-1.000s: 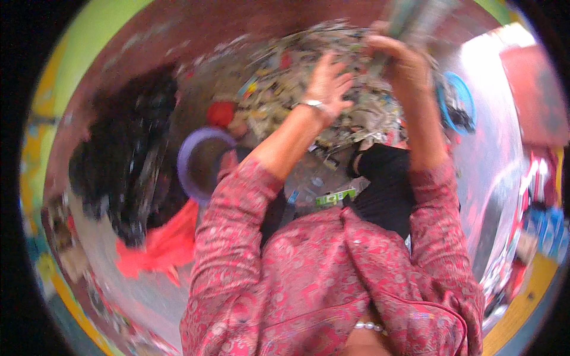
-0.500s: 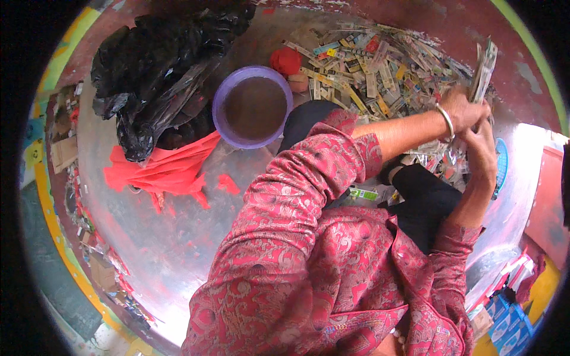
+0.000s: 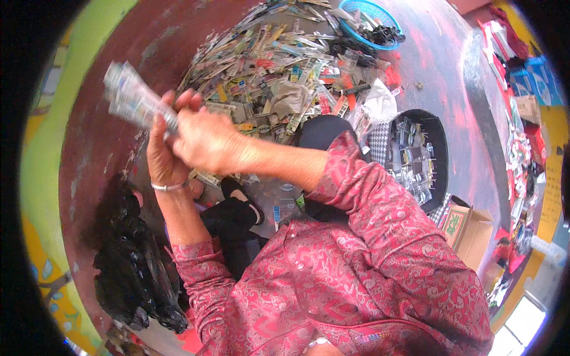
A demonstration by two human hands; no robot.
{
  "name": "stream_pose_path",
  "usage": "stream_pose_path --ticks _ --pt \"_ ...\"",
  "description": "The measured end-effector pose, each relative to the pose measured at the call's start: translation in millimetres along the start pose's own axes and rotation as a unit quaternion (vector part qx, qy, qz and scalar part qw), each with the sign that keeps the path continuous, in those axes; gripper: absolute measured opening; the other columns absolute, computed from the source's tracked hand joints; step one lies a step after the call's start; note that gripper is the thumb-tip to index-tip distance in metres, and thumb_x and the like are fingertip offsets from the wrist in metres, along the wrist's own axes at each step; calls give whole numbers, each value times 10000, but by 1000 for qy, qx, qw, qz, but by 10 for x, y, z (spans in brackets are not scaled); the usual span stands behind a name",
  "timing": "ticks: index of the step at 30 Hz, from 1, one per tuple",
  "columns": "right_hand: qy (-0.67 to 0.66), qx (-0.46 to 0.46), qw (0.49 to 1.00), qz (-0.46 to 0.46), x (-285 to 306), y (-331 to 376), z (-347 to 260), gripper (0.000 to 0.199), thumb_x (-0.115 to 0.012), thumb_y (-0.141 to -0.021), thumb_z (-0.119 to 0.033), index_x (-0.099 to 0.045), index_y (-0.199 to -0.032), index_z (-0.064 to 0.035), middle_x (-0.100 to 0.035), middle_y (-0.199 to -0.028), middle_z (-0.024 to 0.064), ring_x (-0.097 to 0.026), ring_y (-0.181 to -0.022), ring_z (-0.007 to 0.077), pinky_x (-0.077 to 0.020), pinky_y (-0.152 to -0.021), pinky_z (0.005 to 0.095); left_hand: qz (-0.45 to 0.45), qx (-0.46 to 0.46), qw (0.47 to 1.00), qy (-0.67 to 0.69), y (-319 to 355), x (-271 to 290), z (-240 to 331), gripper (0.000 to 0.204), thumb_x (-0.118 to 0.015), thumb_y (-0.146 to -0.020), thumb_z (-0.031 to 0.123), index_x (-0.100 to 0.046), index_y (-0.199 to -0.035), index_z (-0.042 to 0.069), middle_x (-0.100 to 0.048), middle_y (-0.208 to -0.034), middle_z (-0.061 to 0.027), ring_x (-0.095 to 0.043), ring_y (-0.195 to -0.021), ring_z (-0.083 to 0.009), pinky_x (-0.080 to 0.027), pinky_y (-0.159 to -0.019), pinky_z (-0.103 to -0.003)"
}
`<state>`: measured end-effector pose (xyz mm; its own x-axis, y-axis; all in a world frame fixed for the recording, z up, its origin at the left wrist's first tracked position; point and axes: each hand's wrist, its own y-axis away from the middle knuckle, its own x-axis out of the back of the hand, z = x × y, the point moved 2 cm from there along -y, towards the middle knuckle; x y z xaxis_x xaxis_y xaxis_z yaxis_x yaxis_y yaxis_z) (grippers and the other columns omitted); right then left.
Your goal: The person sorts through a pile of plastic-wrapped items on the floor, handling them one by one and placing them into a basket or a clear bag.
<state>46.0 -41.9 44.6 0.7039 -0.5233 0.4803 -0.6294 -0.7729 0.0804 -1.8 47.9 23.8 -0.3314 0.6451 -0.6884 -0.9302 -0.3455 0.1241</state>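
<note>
A bundle of thin, pale printed strips [image 3: 132,98] sticks up at the left, fanned at its top and blurred by motion. My left hand [image 3: 163,155], with a bangle at the wrist, is closed around its lower part, thumb up along the strips. Pressed against it, my right hand [image 3: 208,139] is closed over the bundle's lower end and hides it. Beyond both hands a heap of similar loose strips [image 3: 255,65] covers the floor, in many colours.
Far right of the heap stands a blue mesh basket [image 3: 396,35] with black scraps inside. A black tub [image 3: 444,160] of clear plastic pieces is at my right, near an open cardboard box [image 3: 475,237]. Black plastic sheeting [image 3: 133,267] lies at my left.
My hands and the bundle have swung from the right of the view to the left. The view itself has turned right; the purple bucket is out of sight and the black tub has appeared.
</note>
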Motion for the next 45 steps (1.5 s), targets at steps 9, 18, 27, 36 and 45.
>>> stream_pose_path --ticks 9,18,27,36,45 --pt "-168 166 970 51 1109 347 523 354 -484 -843 -304 -546 -1037 -15 -629 -869 115 -608 -790 198 -472 -671 277 57 40 997 42 -68 246 30 170 -465 -881 186 -493 -962 39 -513 -803 -39 -515 -756 -150 -439 -723 -310" --pt "119 -89 972 182 925 -115 3415 230 -561 -702 -233 -627 -814 -43 -609 -743 170 -604 -764 308 -463 -680 405 87 159 969 166 -208 198 -379 373 -503 -853 120 -387 -1181 -14 -308 -631 31 -303 -524 -38 -288 -467 -190" --pt "-78 -239 966 62 620 -472 4134 195 -619 -691 -184 -618 -775 -8 -617 -723 88 -578 -661 215 -429 -605 341 109 157 975 114 -188 170 -431 373 -497 -761 -28 -418 -1125 -39 -488 -858 -78 -413 -582 -90 -365 -515 -218" --pt "-233 -22 972 30 1558 -206 1322 269 -601 -763 -183 -567 -967 -12 -600 -861 25 -555 -770 102 -425 -714 239 41 170 984 28 -26 32 -564 363 -538 -776 27 -429 -1120 -8 -490 -779 -32 -425 -570 -76 -392 -511 -221" --pt "215 416 874 133 218 -139 -54 247 -577 -689 -262 -603 -833 -63 -553 -951 102 -502 -920 284 -389 -786 387 -23 93 995 2 337 -44 -222 232 -595 -755 118 -521 -962 44 -580 -795 -50 -582 -643 -123 -498 -532 -253"
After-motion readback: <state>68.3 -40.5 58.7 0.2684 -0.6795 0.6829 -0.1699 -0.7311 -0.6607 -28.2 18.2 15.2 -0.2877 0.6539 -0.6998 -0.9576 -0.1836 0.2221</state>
